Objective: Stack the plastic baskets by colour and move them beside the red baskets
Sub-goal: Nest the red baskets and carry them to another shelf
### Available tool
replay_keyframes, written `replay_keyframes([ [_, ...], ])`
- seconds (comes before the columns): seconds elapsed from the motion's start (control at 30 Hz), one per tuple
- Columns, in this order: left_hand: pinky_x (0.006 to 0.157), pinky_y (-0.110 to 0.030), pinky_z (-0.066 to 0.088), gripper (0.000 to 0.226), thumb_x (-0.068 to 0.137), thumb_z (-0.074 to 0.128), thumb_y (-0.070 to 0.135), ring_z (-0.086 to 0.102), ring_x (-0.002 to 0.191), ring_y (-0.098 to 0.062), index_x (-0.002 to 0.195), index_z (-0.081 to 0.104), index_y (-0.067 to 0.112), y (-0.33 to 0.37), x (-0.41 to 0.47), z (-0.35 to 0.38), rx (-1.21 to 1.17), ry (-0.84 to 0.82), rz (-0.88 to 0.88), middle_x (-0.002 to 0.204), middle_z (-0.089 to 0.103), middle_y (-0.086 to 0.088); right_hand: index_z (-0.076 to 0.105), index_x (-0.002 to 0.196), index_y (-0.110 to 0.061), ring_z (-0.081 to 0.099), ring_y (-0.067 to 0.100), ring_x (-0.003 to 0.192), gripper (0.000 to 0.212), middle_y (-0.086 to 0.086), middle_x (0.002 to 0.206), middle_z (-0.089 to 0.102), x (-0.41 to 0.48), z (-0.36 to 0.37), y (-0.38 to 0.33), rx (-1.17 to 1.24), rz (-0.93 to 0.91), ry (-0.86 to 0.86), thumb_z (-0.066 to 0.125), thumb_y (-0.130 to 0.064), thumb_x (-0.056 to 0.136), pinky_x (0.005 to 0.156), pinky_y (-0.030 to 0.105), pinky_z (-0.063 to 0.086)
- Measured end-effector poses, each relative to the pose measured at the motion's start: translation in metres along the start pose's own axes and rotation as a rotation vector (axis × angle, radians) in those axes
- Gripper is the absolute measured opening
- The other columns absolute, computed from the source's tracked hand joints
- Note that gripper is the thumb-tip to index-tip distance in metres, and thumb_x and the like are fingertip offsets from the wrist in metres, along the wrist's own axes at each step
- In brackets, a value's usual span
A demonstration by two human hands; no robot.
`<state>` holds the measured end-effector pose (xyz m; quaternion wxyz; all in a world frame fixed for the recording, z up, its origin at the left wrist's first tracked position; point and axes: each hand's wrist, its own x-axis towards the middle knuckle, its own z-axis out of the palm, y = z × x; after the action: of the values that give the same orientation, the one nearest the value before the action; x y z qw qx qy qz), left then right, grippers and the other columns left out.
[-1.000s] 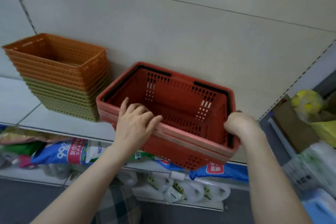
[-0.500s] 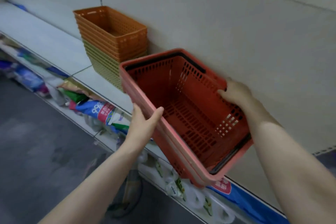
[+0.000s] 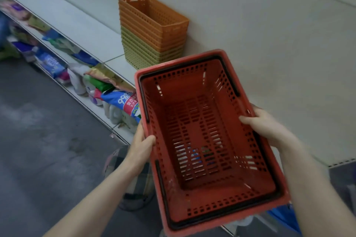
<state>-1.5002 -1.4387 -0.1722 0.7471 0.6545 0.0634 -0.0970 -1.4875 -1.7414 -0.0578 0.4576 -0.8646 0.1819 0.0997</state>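
I hold a red shopping basket (image 3: 202, 140) with black handles, lifted off the shelf and turned lengthwise in front of me. It looks like a nested pair. My left hand (image 3: 141, 144) grips its left long rim, thumb inside. On the right long rim sits my right hand (image 3: 265, 125), fingers curled over the edge. Behind it, a stack of small baskets stands on the white shelf (image 3: 81, 25) against the wall: several orange baskets (image 3: 154, 23) nested on top of several olive-green baskets (image 3: 142, 54).
Below the white shelf, a lower shelf holds bags and bottles of goods, among them a blue and red bag (image 3: 125, 104). Grey floor (image 3: 38, 140) lies to the left. A beige wall panel (image 3: 269, 25) backs the shelf. Checked fabric (image 3: 133, 179) shows under my left arm.
The red basket has come off the shelf toward me and rotated until its long side points away. My view swung left, so the orange and green stack now sits farther back.
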Motion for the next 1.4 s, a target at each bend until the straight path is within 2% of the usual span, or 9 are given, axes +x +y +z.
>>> replay_keyframes([
  [0.1, 0.064, -0.027, 0.054, 0.064, 0.073, 0.043, -0.007, 0.065, 0.074, -0.006, 0.129, 0.049, 0.023, -0.002, -0.007, -0.06, -0.001, 0.023, -0.058, 0.094, 0.066, 0.001, 0.063, 0.114, -0.039, 0.07, 0.026, 0.089, 0.042, 0.003, 0.097, 0.073, -0.024, 0.068, 0.005, 0.067, -0.009, 0.083, 0.057, -0.008, 0.087, 0.089, 0.053, 0.055],
  [0.2, 0.074, -0.041, 0.055, 0.062, 0.065, 0.047, 0.006, 0.064, 0.083, -0.017, 0.119, 0.055, 0.034, 0.009, -0.01, -0.135, 0.036, 0.024, -0.074, 0.096, 0.067, -0.003, 0.064, 0.1, -0.051, 0.07, 0.026, 0.096, 0.042, -0.001, 0.1, 0.074, -0.044, 0.138, -0.009, 0.141, -0.037, 0.122, 0.061, -0.014, 0.079, 0.091, 0.052, 0.054],
  [0.5, 0.095, -0.054, 0.05, 0.063, 0.072, 0.051, 0.007, 0.065, 0.107, -0.032, 0.128, 0.052, 0.035, 0.038, -0.009, -0.345, 0.158, 0.191, 0.011, 0.118, 0.067, -0.01, 0.056, 0.119, -0.058, 0.071, 0.02, 0.095, 0.052, -0.007, 0.11, 0.071, -0.042, 0.335, -0.091, 0.267, -0.031, 0.012, 0.066, -0.029, 0.076, 0.087, 0.05, 0.057],
  [0.63, 0.079, -0.029, 0.058, 0.059, 0.083, 0.048, -0.01, 0.07, 0.086, -0.007, 0.135, 0.046, 0.019, 0.041, 0.005, -0.414, 0.124, 0.309, 0.014, 0.109, 0.068, -0.008, 0.047, 0.135, -0.046, 0.072, 0.016, 0.093, 0.061, -0.012, 0.106, 0.071, -0.014, 0.399, -0.139, 0.18, -0.098, -0.106, 0.064, -0.026, 0.081, 0.088, 0.048, 0.057],
  [0.73, 0.062, -0.019, 0.057, 0.058, 0.084, 0.046, -0.013, 0.068, 0.069, -0.001, 0.119, 0.052, 0.032, 0.045, 0.028, -0.462, 0.102, 0.385, 0.015, 0.085, 0.073, 0.008, 0.044, 0.138, -0.047, 0.072, 0.015, 0.094, 0.072, -0.011, 0.11, 0.072, 0.021, 0.441, -0.178, 0.127, -0.133, -0.175, 0.062, -0.033, 0.07, 0.09, 0.047, 0.055],
  [0.87, 0.058, -0.024, 0.058, 0.056, 0.084, 0.046, -0.012, 0.069, 0.069, -0.009, 0.111, 0.055, 0.037, 0.061, 0.069, -0.519, 0.086, 0.46, -0.017, 0.088, 0.072, 0.004, 0.048, 0.135, -0.046, 0.071, 0.012, 0.091, 0.066, -0.017, 0.102, 0.071, 0.077, 0.492, -0.232, 0.126, -0.159, -0.248, 0.062, -0.023, 0.074, 0.089, 0.045, 0.056],
  [1.03, 0.087, -0.048, 0.051, 0.054, 0.066, 0.049, 0.005, 0.064, 0.091, -0.027, 0.106, 0.059, 0.041, 0.097, 0.133, -0.575, 0.069, 0.556, -0.008, 0.109, 0.066, -0.013, 0.051, 0.132, -0.045, 0.07, 0.018, 0.096, 0.063, -0.003, 0.113, 0.072, 0.151, 0.551, -0.305, 0.178, -0.176, -0.347, 0.062, -0.011, 0.08, 0.089, 0.042, 0.057],
  [1.17, 0.089, -0.052, 0.052, 0.055, 0.067, 0.05, 0.006, 0.065, 0.094, -0.03, 0.109, 0.058, 0.04, 0.135, 0.184, -0.625, 0.078, 0.626, -0.012, 0.111, 0.067, -0.013, 0.055, 0.121, -0.053, 0.072, 0.018, 0.091, 0.056, -0.011, 0.106, 0.072, 0.206, 0.589, -0.379, 0.168, -0.202, -0.401, 0.063, -0.017, 0.078, 0.087, 0.046, 0.058],
  [1.4, 0.064, -0.027, 0.055, 0.055, 0.084, 0.042, -0.016, 0.063, 0.072, -0.014, 0.115, 0.054, 0.029, 0.189, 0.295, -0.735, 0.089, 0.689, 0.074, 0.089, 0.066, 0.002, 0.057, 0.125, -0.046, 0.075, 0.02, 0.084, 0.057, -0.006, 0.1, 0.076, 0.288, 0.663, -0.505, 0.205, -0.261, -0.44, 0.061, -0.019, 0.075, 0.081, 0.046, 0.06],
])
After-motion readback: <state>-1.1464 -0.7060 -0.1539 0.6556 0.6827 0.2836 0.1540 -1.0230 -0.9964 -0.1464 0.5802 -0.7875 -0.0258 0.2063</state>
